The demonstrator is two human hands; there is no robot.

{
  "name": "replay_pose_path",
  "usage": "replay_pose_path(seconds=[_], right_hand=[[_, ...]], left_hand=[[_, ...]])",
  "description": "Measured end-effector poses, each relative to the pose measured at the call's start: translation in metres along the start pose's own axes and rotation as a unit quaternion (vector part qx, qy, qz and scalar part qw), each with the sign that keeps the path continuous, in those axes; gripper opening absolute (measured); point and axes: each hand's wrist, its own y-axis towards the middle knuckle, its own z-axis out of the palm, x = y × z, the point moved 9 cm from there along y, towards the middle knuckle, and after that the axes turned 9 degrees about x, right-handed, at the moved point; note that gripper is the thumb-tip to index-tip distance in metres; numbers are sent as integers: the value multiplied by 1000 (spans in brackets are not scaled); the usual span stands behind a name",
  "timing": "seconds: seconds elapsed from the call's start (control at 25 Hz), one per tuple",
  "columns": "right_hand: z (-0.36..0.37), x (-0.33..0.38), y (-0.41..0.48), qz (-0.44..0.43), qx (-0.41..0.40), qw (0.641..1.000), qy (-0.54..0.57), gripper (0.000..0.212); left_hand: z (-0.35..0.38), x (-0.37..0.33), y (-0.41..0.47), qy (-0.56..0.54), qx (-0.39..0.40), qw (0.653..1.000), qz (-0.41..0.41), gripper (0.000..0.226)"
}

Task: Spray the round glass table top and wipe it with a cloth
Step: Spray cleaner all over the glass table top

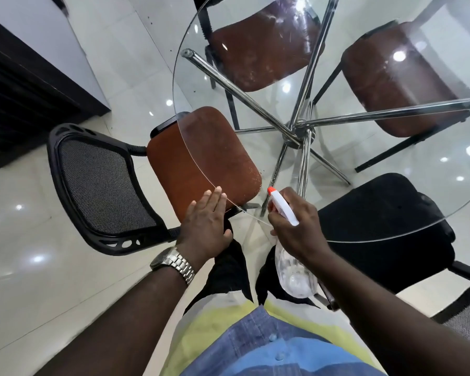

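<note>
The round glass table top fills the upper right, resting on crossed chrome legs. My right hand grips a clear spray bottle with a white head and orange nozzle that points up-left over the near rim of the glass. My left hand is flat with straight fingers, its fingertips at the near edge of the glass, above a brown chair seat. No cloth is in view.
A brown-seated chair with a black mesh back stands at the left. Two more brown chairs show through the glass. A black chair sits under the near right rim. A dark cabinet stands far left on the glossy tiled floor.
</note>
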Motion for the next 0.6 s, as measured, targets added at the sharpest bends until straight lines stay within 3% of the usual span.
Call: replay_pose_path(seconds=[0.24,0.6], right_hand=[[11,22,26,24,-4,999,-22,9],[33,55,62,30,16,998,-48,9]], left_hand=[[-6,28,21,-17,24,1000,-9,98],[-22,40,32,49,58,996,41,87]])
